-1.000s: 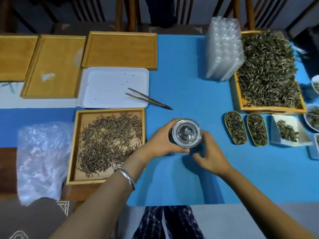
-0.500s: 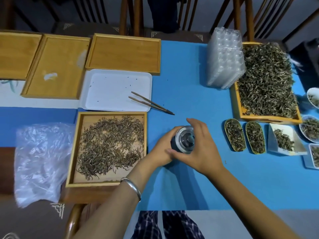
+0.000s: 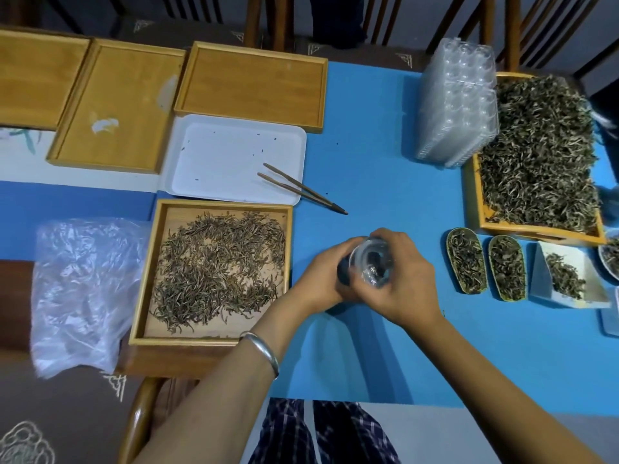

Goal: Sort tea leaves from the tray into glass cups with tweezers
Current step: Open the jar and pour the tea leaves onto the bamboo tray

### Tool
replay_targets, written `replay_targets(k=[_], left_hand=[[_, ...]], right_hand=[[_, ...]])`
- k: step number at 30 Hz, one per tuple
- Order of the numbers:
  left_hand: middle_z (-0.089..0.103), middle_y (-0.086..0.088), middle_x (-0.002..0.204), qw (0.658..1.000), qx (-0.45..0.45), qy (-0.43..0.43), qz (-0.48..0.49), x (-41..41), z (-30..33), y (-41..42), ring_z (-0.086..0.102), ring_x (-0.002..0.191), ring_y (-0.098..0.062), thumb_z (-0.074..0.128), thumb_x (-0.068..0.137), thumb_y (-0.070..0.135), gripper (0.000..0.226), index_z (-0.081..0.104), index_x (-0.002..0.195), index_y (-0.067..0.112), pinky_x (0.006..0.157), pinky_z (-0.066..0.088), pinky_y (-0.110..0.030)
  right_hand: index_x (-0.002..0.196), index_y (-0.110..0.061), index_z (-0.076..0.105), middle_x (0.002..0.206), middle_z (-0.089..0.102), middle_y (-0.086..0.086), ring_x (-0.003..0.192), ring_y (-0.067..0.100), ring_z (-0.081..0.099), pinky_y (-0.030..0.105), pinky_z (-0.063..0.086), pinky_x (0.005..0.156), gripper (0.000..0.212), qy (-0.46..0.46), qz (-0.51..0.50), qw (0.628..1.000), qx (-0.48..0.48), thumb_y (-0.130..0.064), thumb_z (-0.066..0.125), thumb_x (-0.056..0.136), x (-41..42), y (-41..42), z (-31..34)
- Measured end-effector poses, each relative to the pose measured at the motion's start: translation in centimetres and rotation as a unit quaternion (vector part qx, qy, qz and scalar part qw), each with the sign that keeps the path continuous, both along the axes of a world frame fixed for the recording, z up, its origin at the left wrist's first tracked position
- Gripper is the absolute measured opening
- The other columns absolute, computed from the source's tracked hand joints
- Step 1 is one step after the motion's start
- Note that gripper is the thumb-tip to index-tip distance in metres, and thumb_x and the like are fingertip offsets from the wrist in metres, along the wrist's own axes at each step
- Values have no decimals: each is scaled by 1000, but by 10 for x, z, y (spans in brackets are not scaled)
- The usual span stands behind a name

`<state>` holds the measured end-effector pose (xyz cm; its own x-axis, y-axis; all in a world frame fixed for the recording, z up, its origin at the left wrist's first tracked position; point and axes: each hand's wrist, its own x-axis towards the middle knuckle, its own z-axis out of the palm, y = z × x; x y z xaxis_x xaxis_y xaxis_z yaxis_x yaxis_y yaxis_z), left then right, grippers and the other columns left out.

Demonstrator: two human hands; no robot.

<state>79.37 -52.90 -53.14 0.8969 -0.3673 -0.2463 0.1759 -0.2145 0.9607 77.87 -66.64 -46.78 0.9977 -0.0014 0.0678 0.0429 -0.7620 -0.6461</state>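
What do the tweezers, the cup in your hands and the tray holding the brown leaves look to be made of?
Tweezers: probably wood or bamboo, matte brown, with no metallic shine. Cup: clear glass or possibly plastic; the hands show through it, and glints mark its rim. Tray: light wood or bamboo, smooth finish, with raised square edges and faint grain.

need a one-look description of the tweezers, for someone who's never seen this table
Start at the white plastic tray in the middle of the blue table, just beyond the wooden tray of brown tea leaves. The tweezers lie across its near right corner, tip out on the blue cloth. They are the only thin brown two-pronged stick here, and neither hand touches them.
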Motion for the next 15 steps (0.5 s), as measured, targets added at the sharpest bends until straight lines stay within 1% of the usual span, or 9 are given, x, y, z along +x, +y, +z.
replay_targets(k=[3,4,5,7,8,10,12,13,15], left_hand=[[66,19,118,1000,7,-10,-13,0,1,1,63,109,-2,92,56,34,79,54,124,42,93,54,-31],[65,17,119,1000,7,-13,-17,0,1,1,62,111,-4,93,55,31,81,54,125,39,96,52,-33],[64,17,119,1000,8,-15,-19,0,1,2,61,113,-5,93,55,29,81,53,124,38,98,50,-31],[62,23,118,1000,13,-15,-19,-1,3,3,58,113,3,93,56,29,80,52,122,46,96,47,-19],[61,27,118,1000,14,-13,-19,-1,4,4,56,113,6,93,57,30,79,51,120,50,94,47,-15],[61,27,119,1000,11,-3,-17,-2,6,4,56,115,3,92,57,33,78,50,119,54,94,50,-20],[61,23,121,1000,3,10,-18,-1,6,5,57,118,-4,92,56,34,79,50,120,54,95,54,-33],[61,22,122,1000,0,16,-21,-1,7,5,57,119,-6,92,56,34,79,51,120,53,95,55,-39],[60,24,121,999,-10,38,-25,-2,10,5,56,119,-7,92,55,34,80,52,121,51,88,59,-44]], right_hand=[[103,-15,61,91,62,-19,81,-4,59,9,45,73,47,5,-37,990,134,-47,58,71,2,-7,2],[101,-14,61,92,65,-16,83,-4,61,10,45,75,41,22,-52,981,185,-44,59,73,4,-10,1],[99,-11,63,93,69,-9,87,3,64,16,48,78,35,52,-78,963,254,-38,60,76,6,-14,-1],[98,-6,65,95,73,9,93,21,68,32,52,80,29,123,-121,895,410,-27,54,81,9,-24,-5],[98,-5,64,96,73,14,95,25,67,35,53,82,33,147,-128,856,480,-30,50,81,8,-31,-9],[98,-7,65,96,72,19,98,29,66,34,52,85,44,166,-129,796,568,-40,41,82,5,-46,-18],[93,-9,70,99,72,17,96,25,67,29,54,77,50,176,-162,764,599,-43,35,85,0,-60,-26],[90,-11,72,102,72,15,94,22,67,27,54,73,50,189,-185,758,596,-42,33,89,-2,-66,-30],[87,-15,73,105,73,9,87,15,66,24,53,67,46,212,-219,783,542,-29,31,98,-9,-78,-41]])
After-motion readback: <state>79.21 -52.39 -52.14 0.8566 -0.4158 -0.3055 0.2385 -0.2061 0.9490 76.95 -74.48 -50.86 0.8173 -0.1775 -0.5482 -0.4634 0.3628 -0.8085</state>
